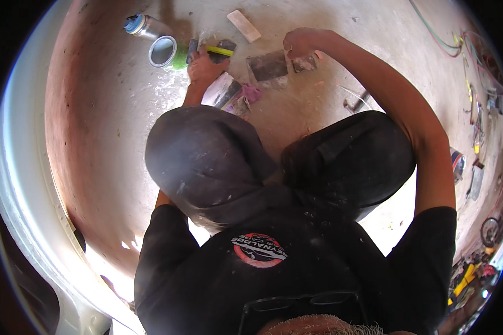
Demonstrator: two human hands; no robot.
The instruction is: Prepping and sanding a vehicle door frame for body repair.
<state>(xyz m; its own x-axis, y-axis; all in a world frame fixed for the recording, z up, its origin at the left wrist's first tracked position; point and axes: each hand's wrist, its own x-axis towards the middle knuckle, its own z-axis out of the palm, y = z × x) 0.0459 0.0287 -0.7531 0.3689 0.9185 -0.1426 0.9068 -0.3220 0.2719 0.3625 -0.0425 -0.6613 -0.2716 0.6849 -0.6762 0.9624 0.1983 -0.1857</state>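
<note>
My left hand point(204, 69) reaches forward on the floor, its fingers closed at the left end of a dark block with a bright yellow strip point(220, 51). Just left of those fingers stands a small dark piece point(192, 48). Further right, my right hand point(303, 41) is bent down with its fingers closed over the edge of a small dark square sheet point(304, 65); the fingertips are partly hidden, so what they grip is unclear. Between the hands lies a larger dark sheet point(268, 66). Nearer my knees are a pale-and-dark sheet point(220, 90) and a crumpled purple cloth point(250, 92).
An open can with a green side point(163, 52) stands left of my left hand, beside a metal bottle with a blue cap point(145, 25). A pale rectangular block point(243, 26) lies ahead. Hoses point(450, 47) and tools lie far right. A pale curved panel point(28, 145) borders the left.
</note>
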